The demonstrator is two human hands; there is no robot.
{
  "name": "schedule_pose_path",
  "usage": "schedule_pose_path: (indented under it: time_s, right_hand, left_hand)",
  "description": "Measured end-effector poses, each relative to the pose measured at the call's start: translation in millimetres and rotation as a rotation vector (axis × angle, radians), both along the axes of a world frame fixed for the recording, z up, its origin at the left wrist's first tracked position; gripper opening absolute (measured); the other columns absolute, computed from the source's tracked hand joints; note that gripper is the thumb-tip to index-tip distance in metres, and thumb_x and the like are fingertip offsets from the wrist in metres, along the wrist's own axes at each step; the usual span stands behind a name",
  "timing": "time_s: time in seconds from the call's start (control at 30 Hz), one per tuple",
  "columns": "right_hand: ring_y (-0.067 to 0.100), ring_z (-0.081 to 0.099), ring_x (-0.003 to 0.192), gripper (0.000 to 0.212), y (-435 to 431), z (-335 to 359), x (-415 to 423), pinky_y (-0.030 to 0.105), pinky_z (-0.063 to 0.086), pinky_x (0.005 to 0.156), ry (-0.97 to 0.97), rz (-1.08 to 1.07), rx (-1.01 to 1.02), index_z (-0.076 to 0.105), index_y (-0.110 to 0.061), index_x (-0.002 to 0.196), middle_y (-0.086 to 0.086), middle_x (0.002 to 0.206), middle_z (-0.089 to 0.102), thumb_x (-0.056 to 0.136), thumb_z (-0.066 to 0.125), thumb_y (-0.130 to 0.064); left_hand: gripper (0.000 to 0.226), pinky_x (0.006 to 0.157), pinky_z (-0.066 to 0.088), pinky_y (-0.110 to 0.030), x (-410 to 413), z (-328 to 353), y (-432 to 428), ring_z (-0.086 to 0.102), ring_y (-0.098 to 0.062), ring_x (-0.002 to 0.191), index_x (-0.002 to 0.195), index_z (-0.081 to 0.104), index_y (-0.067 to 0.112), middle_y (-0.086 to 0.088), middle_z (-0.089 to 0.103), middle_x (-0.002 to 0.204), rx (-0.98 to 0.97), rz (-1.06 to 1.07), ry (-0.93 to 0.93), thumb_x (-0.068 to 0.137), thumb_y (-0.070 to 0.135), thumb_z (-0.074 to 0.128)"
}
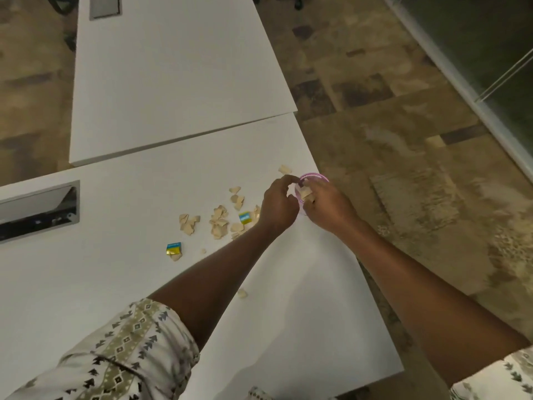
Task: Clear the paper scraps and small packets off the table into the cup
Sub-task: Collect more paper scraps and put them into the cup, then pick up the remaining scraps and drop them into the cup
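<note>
A clear cup with a pink rim [315,176] stands at the right edge of the white table [144,269]. My right hand [328,206] is wrapped around the cup's near side. My left hand [278,204] hovers right beside the rim with fingertips pinched on a beige paper scrap [304,192] at the cup's mouth. Several beige scraps [219,222] lie scattered left of my hands. One blue-and-yellow packet [245,217] sits among them, another packet [174,248] lies further left. A lone scrap [285,169] rests beyond the cup.
A second white table [178,76] butts against the far side. A metal cable tray [37,210] is set into the table at the left. One stray scrap [242,293] lies near my left forearm. Patterned carpet [403,140] runs along the right.
</note>
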State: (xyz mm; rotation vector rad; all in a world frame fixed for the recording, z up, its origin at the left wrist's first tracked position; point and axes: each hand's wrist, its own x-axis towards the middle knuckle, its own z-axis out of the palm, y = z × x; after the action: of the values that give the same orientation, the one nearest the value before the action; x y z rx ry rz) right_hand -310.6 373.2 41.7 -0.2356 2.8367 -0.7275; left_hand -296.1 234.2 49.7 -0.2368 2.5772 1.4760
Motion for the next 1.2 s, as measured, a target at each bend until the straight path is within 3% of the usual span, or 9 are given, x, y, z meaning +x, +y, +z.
schedule_pose_path:
  time_s: [0.13,0.23,0.37,0.57,0.73,0.9,1.0,1.1,1.2]
  right_hand:
    - [0.028,0.056,0.118,0.044,-9,-13,4,0.039,0.044,0.098,-0.031,0.173,0.292,0.052,-0.008,0.127,0.009,0.129,0.06,0.092,0.056,-0.033]
    - [0.03,0.052,0.126,0.055,-13,-21,-3,0.042,0.035,0.109,-0.066,0.199,0.37,0.046,-0.007,0.136,0.01,0.138,0.055,0.093,0.053,-0.041]
    - [0.032,0.046,0.135,0.069,-17,-28,-10,0.04,0.037,0.109,-0.156,0.189,0.385,0.034,-0.006,0.148,0.011,0.153,0.041,0.094,0.053,-0.046]
    - [0.027,0.058,0.122,0.068,-18,-28,-23,0.034,0.047,0.096,-0.251,0.168,0.394,0.039,-0.001,0.144,0.01,0.136,0.059,0.096,0.05,-0.048]
    - [0.026,0.063,0.101,0.052,-16,-20,-30,0.03,0.045,0.079,-0.196,0.122,0.398,0.06,-0.006,0.116,0.009,0.111,0.068,0.093,0.054,-0.052]
    - [0.027,0.063,0.097,0.038,-19,4,-16,0.035,0.053,0.08,0.029,-0.085,0.234,0.065,-0.018,0.107,0.005,0.109,0.066,0.087,0.064,-0.049]
    - [0.029,0.064,0.101,0.036,-39,10,4,0.036,0.053,0.082,0.261,-0.034,0.066,0.066,-0.012,0.113,0.009,0.11,0.068,0.089,0.065,-0.04]
    - [0.027,0.061,0.114,0.045,-75,1,20,0.036,0.051,0.092,0.193,0.12,-0.123,0.061,-0.009,0.126,0.011,0.126,0.063,0.09,0.066,-0.035]
    - [0.027,0.048,0.132,0.055,-103,-22,9,0.038,0.045,0.103,0.016,0.157,-0.083,0.049,-0.009,0.139,0.011,0.145,0.049,0.093,0.062,-0.035]
  left_hand:
    - [0.043,0.099,0.05,-0.036,30,-21,-23,0.061,-0.022,0.112,0.126,0.061,0.017,-0.007,0.062,0.125,-0.031,0.01,-0.013,0.088,-0.001,0.051]
    - [0.038,0.097,0.049,-0.032,57,-37,-42,0.06,-0.02,0.111,0.125,0.06,0.017,-0.006,0.062,0.123,-0.052,0.012,-0.052,0.089,0.004,0.055]
    - [0.035,0.097,0.051,-0.036,93,-54,-65,0.061,-0.019,0.109,0.124,0.061,0.018,-0.003,0.064,0.124,-0.107,0.021,-0.086,0.09,0.01,0.062]
    - [0.035,0.096,0.053,-0.039,128,-66,-90,0.061,-0.018,0.11,0.124,0.062,0.018,-0.005,0.064,0.122,-0.144,0.065,-0.13,0.09,0.012,0.064]
    - [0.034,0.094,0.055,-0.041,143,-67,-100,0.062,-0.017,0.108,0.122,0.063,0.018,-0.003,0.064,0.121,-0.14,0.09,-0.134,0.09,0.011,0.065]
    - [0.034,0.095,0.054,-0.038,150,-72,-108,0.06,-0.014,0.108,0.124,0.062,0.022,0.0,0.062,0.125,-0.137,0.09,-0.154,0.091,0.014,0.065]
    - [0.032,0.095,0.054,-0.037,154,-75,-112,0.059,-0.012,0.106,0.123,0.062,0.023,0.001,0.062,0.125,-0.148,0.086,-0.164,0.092,0.017,0.064]
    - [0.031,0.095,0.053,-0.038,158,-79,-117,0.059,-0.016,0.109,0.123,0.062,0.024,0.003,0.061,0.126,-0.17,0.064,-0.154,0.092,0.019,0.063]
    - [0.033,0.092,0.053,-0.036,160,-82,-126,0.058,-0.018,0.108,0.125,0.061,0.025,0.004,0.059,0.128,-0.223,0.03,-0.15,0.092,0.023,0.063]
